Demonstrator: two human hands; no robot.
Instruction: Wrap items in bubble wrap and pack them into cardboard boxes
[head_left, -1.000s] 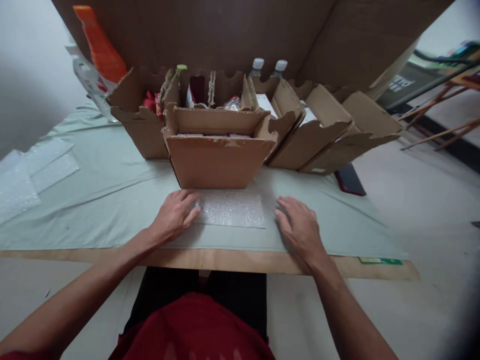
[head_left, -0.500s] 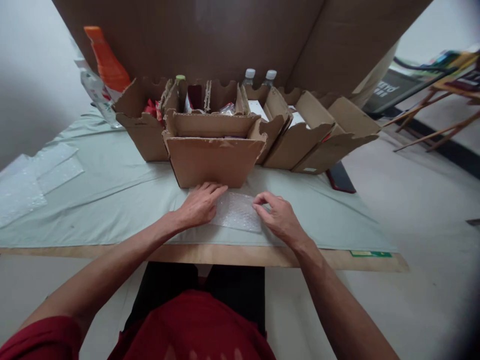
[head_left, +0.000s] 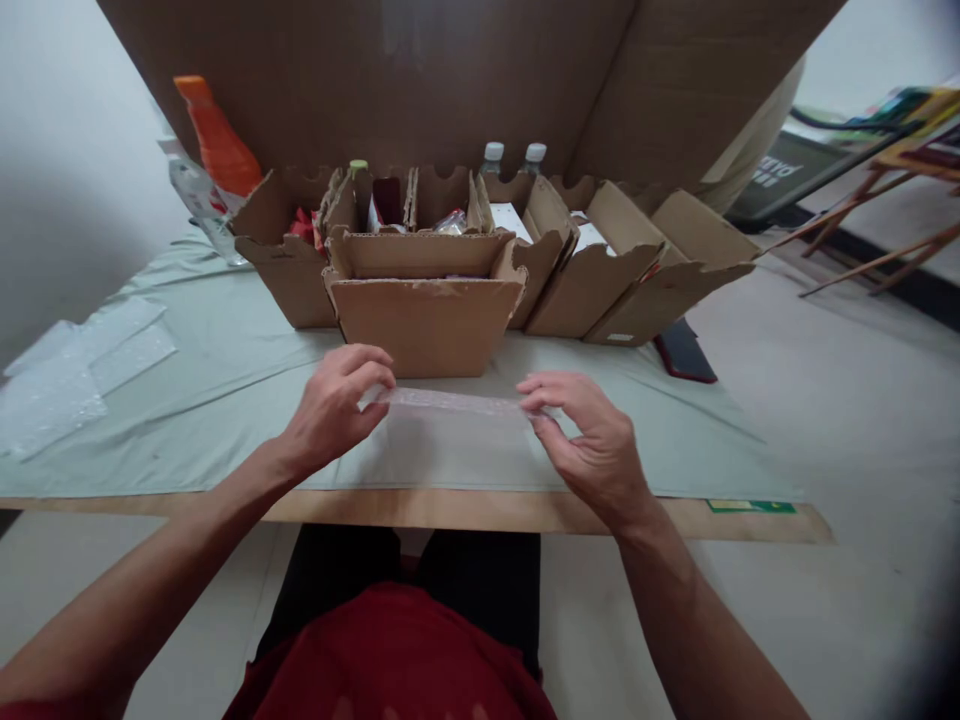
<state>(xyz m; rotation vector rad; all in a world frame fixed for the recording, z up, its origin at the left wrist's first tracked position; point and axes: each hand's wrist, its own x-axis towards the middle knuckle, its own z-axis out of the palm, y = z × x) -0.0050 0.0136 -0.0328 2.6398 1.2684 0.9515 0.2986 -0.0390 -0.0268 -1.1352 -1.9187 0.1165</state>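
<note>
A clear bubble wrap bag (head_left: 454,402) hangs above the cloth, seen nearly edge-on as a thin strip stretched between my hands. My left hand (head_left: 341,395) pinches its left end between thumb and fingers. At the other end, my right hand (head_left: 589,430) grips it the same way. Just beyond the bag stands a cardboard bin (head_left: 424,325), its front wall facing me. Whether the bag has anything in it cannot be made out.
A row of cardboard bins (head_left: 600,290) with assorted goods runs behind. An orange-capped bottle (head_left: 225,150) rises at back left. More bubble wrap (head_left: 56,400) lies on the green cloth (head_left: 225,420) at left. A dark phone (head_left: 685,352) lies at right.
The bubble wrap bag was flat on the cloth and is now lifted and turned edge-on. My left hand has gone from resting flat on it to pinching its end.
</note>
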